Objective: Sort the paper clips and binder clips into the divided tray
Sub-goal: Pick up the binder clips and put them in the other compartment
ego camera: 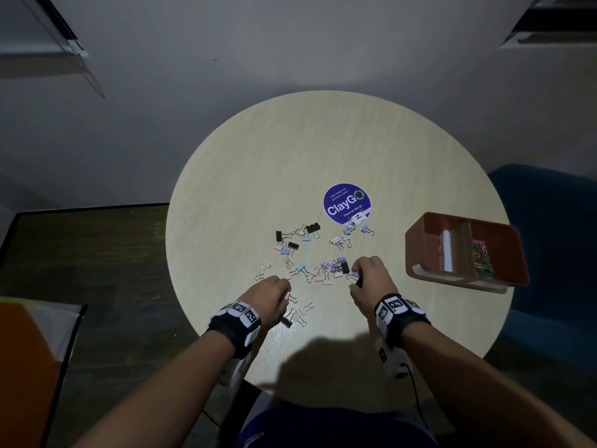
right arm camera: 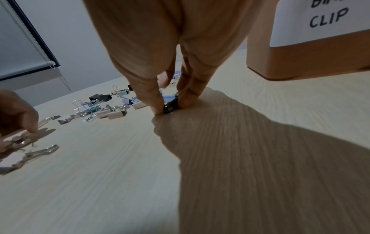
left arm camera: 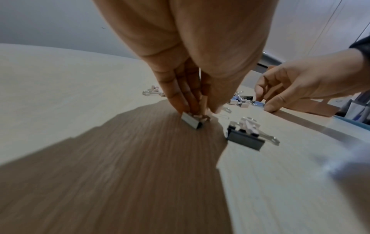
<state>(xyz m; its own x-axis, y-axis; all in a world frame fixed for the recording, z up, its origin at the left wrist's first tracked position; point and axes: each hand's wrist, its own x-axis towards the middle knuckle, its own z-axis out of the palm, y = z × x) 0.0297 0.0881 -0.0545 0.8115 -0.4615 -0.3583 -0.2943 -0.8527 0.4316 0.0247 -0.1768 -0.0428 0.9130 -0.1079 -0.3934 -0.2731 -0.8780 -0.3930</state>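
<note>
Right hand (ego camera: 371,274) pinches a black binder clip (right arm camera: 170,106) on the desk (ego camera: 290,150), mid-frame. Divided tray (ego camera: 420,253) sits just right of it, nearer this hand. Left hand (ego camera: 273,291), lower centre, pinches a grey clip (left arm camera: 191,121). Binder compartment looks unfilled.

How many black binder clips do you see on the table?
5 black clips: three far left, one at the right hand, one near the left hand; others may be hidden.
</note>
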